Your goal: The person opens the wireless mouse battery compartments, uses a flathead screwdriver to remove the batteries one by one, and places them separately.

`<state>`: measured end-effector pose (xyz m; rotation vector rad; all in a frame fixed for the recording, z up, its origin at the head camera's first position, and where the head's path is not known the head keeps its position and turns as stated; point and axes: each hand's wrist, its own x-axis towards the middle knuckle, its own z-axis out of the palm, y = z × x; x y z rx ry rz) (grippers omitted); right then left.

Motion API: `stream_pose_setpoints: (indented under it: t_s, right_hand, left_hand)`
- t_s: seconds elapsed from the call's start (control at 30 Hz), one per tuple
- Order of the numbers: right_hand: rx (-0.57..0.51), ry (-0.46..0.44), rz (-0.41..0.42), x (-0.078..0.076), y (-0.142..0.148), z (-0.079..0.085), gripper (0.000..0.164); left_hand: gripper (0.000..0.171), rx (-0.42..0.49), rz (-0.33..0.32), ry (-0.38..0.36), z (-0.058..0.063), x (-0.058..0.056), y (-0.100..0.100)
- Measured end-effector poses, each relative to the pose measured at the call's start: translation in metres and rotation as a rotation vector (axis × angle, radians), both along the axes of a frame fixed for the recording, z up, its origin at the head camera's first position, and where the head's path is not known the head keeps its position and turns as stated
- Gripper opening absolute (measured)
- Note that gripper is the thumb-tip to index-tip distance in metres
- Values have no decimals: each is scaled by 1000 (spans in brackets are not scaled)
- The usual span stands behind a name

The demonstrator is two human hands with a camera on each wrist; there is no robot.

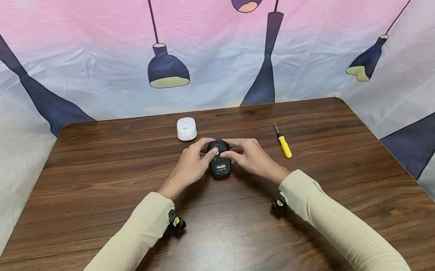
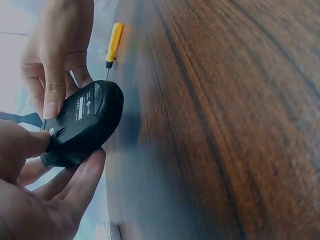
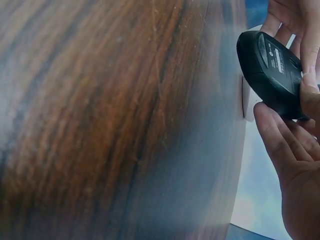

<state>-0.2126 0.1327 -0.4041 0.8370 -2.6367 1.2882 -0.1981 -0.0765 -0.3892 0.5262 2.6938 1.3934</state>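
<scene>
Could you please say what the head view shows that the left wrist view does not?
Only the head view shows cream fabric sleeves and the top of a rounded white mouse.

Only the left wrist view makes out a dark recess in the underside of an oval black plastic mouse.

Both share this black mouse, left hand, right hand, yellow-handled screwdriver and brown wood-grain table.

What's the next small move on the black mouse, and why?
Probably a gentle press with both thumbs on the underside of the black mouse. It sits bottom-up, label showing, between left hand and right hand, thumbs resting on that face. The yellow screwdriver lies to the right, unheld, as a likely fallback.
</scene>
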Motion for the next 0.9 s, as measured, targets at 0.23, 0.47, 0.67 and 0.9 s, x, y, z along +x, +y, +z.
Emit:
stream_pose_setpoints:
  t_s: [0.23,0.47,0.67,0.9]
  right_hand:
    - [-18,-25,4,-1,-1,0,46]
    - [-5,-45,12,-1,-1,0,51]
    - [11,-47,25,-1,-2,1,51]
    - [-2,-57,32,-1,-2,0,49]
  left_hand:
    - [39,-5,9,-31,0,-1,1]
    - [41,19,6,-64,-2,-1,0]
    - [41,14,18,-82,-3,-2,0]
    - [41,14,40,-116,-3,-2,1]
